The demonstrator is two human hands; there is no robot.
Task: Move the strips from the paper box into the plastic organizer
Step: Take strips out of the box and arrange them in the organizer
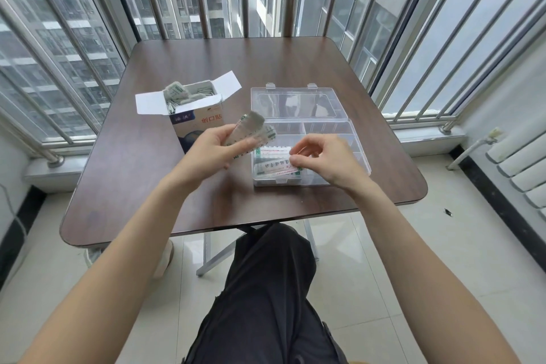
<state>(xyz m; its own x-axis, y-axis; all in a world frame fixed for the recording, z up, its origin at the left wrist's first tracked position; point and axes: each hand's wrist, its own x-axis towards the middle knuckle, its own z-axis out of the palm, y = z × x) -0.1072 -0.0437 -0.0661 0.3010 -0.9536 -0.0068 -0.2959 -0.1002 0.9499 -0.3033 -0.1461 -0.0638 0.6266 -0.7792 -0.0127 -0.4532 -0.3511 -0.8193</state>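
On the dark wood bench, the paper box stands to the left of the plastic organizer, its white flaps folded open. It is packed with wrapped strips, several poking up past the rim; red printing shows on its front face.

Just right of the box and above the bench, the left hand holds a small bunch of strips, thumb and fingers curled round their lower ends so they fan upward toward the organizer's left edge.

The clear organizer lies open, its lid tilted back on two hinges on the far side. Dividers split the tray into compartments. In the near left compartment a stack of strips lies flat, white wrappers with green and red print.

Over that same compartment the right hand hovers with its fingers bent, thumb and fingertips drawn together at the right end of the stack. Whether this grip is pinching a strip or only touching the stack, I cannot tell. The compartments to the right of the stack look bare, though the hand covers part of them.
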